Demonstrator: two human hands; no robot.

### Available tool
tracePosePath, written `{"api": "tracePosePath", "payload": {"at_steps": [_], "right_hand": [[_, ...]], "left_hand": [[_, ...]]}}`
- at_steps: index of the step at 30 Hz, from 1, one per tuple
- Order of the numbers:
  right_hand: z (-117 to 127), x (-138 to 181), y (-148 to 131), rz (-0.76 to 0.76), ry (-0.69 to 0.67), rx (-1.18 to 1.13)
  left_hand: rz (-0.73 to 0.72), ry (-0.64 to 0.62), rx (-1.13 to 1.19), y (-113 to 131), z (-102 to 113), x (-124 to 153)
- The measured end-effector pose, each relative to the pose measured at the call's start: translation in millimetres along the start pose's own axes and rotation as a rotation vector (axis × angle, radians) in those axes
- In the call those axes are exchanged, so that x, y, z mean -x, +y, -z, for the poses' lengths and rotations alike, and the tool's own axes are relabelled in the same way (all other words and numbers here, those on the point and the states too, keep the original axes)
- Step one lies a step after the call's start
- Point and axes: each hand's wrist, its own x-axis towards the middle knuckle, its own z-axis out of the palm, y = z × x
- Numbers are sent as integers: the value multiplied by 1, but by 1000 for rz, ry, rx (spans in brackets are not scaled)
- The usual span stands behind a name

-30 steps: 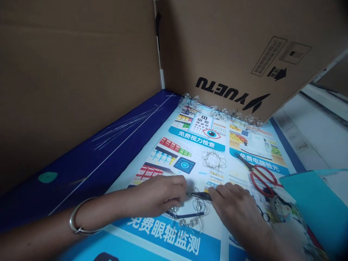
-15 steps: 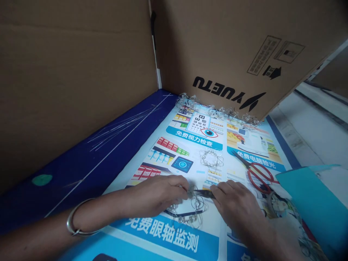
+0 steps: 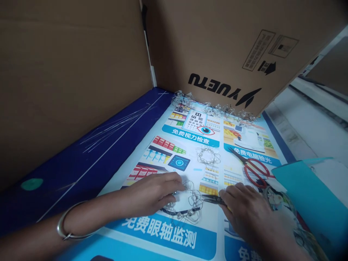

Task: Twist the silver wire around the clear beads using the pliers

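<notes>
Silver wire ring (image 3: 195, 198) is pinched in the fingers of the left hand (image 3: 159, 192); the right hand (image 3: 243, 203) clamps its fingers around pliers (image 3: 212, 199) alongside

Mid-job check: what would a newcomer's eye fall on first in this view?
Probably the upside-down black YUETU lettering on the cardboard panel at the back. Next, the red-handled scissors on the printed sheet, beyond the right hand. Nearer, the left hand holds a beaded wire ring, with the right hand's dark pliers pointing toward it.
</notes>
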Motion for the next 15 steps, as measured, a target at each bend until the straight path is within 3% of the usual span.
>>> {"api": "tracePosePath", "payload": {"at_steps": [9,15], "right_hand": [[-1,3,-3,12,-61,20],[-4,7,-9,31,-50,158]], "left_hand": [[79,-23,66,9,6,-3],[109,-28,72,7,4,-3]]}}
